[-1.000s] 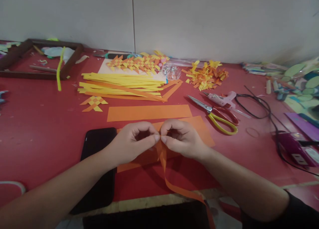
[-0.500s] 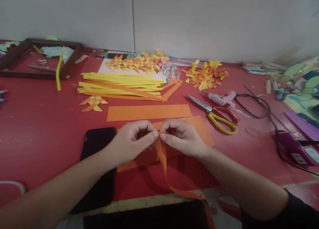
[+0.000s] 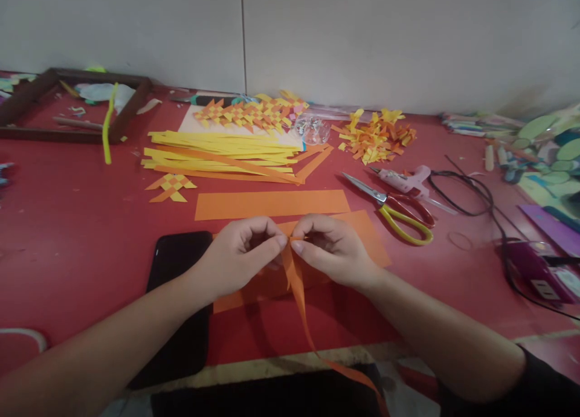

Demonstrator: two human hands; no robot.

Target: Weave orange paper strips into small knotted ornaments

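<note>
An orange paper strip [image 3: 299, 296] hangs from my fingertips, its long tail curling down past the table's front edge. My left hand [image 3: 251, 251] pinches its top end between thumb and index finger. Right beside it, my right hand [image 3: 333, 248] pinches the same end, the two thumbs nearly touching. Whether the strip is folded or knotted between the fingertips is hidden. Beneath the hands lies an orange paper sheet [image 3: 369, 235], and beyond it a wide orange paper band [image 3: 269, 205]. A woven orange and yellow paper fish [image 3: 172, 187] rests farther left.
A black phone [image 3: 176, 308] lies under my left forearm. Scissors [image 3: 389, 208] and a pink glue gun [image 3: 408, 178] with a cord are to the right. Yellow paper strips [image 3: 217, 148], woven fish [image 3: 254, 113] and paper scraps [image 3: 376, 136] line the back. A wooden frame [image 3: 131, 109] stands back left.
Both hands keep their pinch and have barely moved. The strip's hanging tail has swung slightly to the right and lower.
</note>
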